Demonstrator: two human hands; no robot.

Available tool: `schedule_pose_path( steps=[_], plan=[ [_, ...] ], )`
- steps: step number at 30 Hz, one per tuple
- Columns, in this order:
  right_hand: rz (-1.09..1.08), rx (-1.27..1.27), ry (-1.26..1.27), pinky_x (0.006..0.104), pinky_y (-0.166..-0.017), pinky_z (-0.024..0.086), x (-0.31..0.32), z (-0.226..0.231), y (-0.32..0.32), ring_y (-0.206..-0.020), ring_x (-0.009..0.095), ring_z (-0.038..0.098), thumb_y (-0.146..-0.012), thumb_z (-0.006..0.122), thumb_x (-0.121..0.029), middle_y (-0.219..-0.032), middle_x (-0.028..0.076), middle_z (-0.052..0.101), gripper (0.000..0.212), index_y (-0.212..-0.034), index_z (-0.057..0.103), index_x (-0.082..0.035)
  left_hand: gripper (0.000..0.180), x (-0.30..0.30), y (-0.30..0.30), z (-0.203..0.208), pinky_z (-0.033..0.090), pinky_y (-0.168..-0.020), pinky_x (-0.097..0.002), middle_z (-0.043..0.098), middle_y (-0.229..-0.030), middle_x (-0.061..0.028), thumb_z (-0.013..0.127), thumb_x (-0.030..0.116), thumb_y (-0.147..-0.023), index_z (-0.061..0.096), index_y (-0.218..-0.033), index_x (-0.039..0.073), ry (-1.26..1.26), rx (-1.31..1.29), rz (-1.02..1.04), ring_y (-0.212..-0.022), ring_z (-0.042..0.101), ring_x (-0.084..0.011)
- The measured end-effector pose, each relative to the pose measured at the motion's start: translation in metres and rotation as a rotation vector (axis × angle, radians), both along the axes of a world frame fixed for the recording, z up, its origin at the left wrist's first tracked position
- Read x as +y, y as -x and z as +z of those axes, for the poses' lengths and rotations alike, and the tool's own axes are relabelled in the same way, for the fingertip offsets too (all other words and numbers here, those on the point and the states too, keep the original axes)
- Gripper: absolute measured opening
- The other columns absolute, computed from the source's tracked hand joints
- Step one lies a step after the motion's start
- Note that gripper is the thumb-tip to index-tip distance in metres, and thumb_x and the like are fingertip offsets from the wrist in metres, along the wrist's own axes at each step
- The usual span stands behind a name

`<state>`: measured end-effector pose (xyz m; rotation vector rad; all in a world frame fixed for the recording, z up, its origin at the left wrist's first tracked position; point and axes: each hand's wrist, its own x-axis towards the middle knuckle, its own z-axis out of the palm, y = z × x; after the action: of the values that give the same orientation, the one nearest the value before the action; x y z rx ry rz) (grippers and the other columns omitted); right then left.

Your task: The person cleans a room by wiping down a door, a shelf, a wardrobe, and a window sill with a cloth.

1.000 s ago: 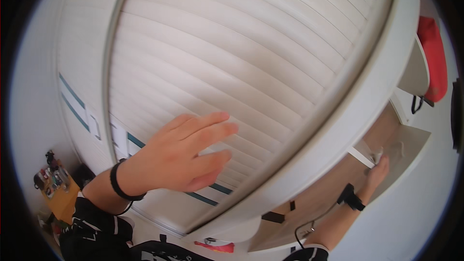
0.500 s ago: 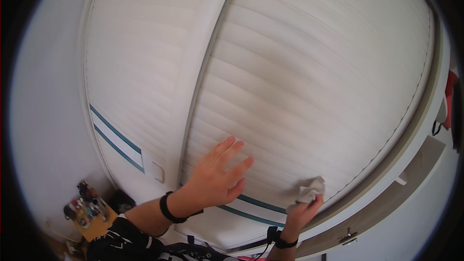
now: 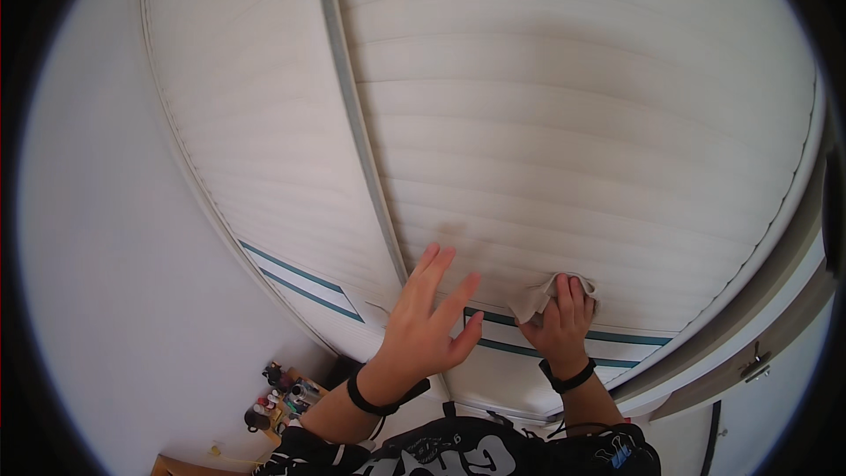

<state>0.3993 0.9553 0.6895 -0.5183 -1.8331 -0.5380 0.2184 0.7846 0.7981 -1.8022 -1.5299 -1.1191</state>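
A white slatted shutter (image 3: 573, 123) fills most of the view, with two teal stripes near its lower edge. My left hand (image 3: 432, 317) lies flat on the slats, fingers spread, holding nothing, just right of the grey vertical divider (image 3: 352, 115). My right hand (image 3: 564, 317) presses a crumpled white cloth (image 3: 542, 293) against the slats just above the teal stripes. Both wrists wear black bands.
A second slatted panel (image 3: 256, 150) lies left of the divider. A plain white wall (image 3: 97, 238) stands at the left. Small bottles and jars (image 3: 278, 392) sit on a wooden surface at the lower left. A grey frame edge (image 3: 758, 317) runs along the right.
The view has swung so the right panel fills the frame. My right hand with the cloth has moved left onto the slats beside my left hand, which stays flat on the shutter.
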Motion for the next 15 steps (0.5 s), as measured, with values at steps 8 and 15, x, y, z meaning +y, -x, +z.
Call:
schedule_pose_path(
  steps=[8,15],
  plan=[
    [-0.165,-0.04,0.013,0.0619,-0.103,0.037,0.053,-0.039,-0.128,-0.13,0.044,0.05,-0.086,0.076,-0.034,-0.145,0.022,0.051,0.059,-0.131,0.051,-0.004,0.074,0.074,-0.07,-0.038,0.026,-0.114,-0.0695,0.025,-0.158,-0.0388,0.081,0.029,-0.08,0.052,-0.145,0.008,0.112,0.006,0.114,-0.143,0.024,-0.0638],
    [-0.16,0.039,0.353,0.0658,-0.119,0.021,0.06,-0.052,-0.204,-0.146,0.058,0.023,-0.095,0.062,-0.026,-0.158,0.035,0.024,0.08,-0.153,0.025,0.013,0.102,0.11,-0.086,-0.081,0.016,-0.113,-0.0766,0.008,-0.163,-0.04,0.078,0.049,-0.082,0.025,-0.163,0.016,-0.027,0.051,0.269,-0.146,0.01,-0.0676]
  ],
)
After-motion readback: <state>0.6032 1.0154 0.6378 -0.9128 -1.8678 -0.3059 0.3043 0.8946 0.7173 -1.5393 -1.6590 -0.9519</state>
